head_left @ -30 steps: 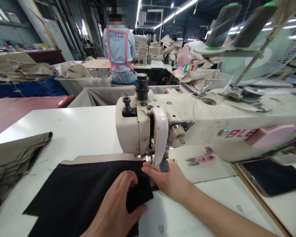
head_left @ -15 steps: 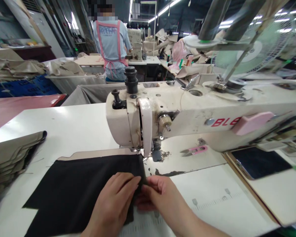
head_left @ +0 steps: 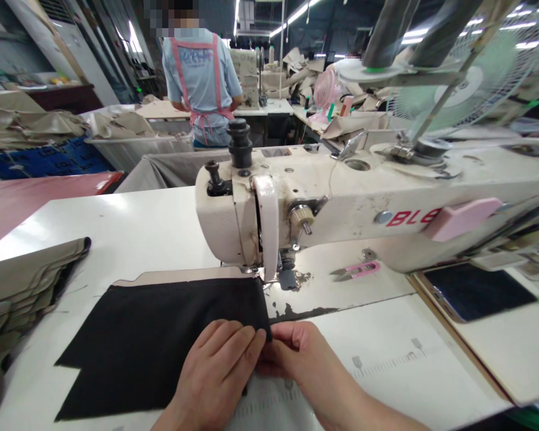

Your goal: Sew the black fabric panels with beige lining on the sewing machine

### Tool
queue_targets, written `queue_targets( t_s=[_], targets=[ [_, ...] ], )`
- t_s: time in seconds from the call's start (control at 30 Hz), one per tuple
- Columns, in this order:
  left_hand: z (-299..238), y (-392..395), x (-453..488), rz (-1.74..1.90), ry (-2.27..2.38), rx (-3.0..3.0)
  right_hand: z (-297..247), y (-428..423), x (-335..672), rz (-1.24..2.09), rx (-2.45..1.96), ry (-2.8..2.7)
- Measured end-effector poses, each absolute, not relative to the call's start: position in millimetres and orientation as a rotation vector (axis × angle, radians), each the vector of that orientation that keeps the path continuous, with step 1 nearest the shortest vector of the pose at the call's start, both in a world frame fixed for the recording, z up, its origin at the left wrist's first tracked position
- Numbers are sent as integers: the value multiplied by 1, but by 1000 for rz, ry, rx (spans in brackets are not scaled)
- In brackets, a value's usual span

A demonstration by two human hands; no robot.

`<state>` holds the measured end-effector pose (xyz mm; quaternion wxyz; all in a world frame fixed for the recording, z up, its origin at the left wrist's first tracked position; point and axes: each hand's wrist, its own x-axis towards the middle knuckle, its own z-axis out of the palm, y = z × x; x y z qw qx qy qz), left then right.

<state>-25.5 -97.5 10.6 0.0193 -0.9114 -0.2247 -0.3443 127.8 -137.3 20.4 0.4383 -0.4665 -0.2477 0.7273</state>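
Note:
A black fabric piece (head_left: 153,335) lies on the white table with a beige layer (head_left: 179,276) showing along its far edge. Its far right corner sits under the needle area of a white sewing machine (head_left: 224,221). My left hand (head_left: 218,371) rests on the black fabric, its bent fingers gripping near the right edge. Close beside it, my right hand (head_left: 303,359) pinches that same edge between thumb and fingers, partly beneath the cloth. The right fingertips are partly hidden.
Pink thread snips (head_left: 357,270) lie on the machine bed. Further right is a phone (head_left: 478,290). Folded khaki fabric pieces (head_left: 31,281) are stacked at the left. Beyond the machine, a person in a pink-strapped apron (head_left: 202,78) stands at another machine.
The black fabric's right edge lies straighter, and its near edge now shows on the table. Both hands stay at the right edge, slightly shifted. The view has moved a little.

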Motion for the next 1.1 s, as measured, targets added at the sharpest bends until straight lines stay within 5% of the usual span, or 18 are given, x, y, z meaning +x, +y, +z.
queue_targets(
  t_s=[0.43, 0.5, 0.6, 0.7, 0.9, 1.1],
  targets=[
    [9, -100, -27, -1012, -742, -2845, 31, -143, 135, 1877, -1010, -642],
    [8, -102, -26, -1022, -757, -2861, 22, -147, 141, 1676, -1191, -856],
    [8, -105, -27, -1060, -727, -2883, 10, -146, 152, 934, -1401, -1446],
    [13, -100, -30, -1042, -764, -3047, 4, -133, 161, 361, -1151, -2031],
    [20, -57, -40, -517, -995, -3064, -1, -113, 159, 113, -915, -2331],
    [5, -30, -42, -605, -972, -3034, -3, -105, 158, -24, -941, -2365]
  ],
)
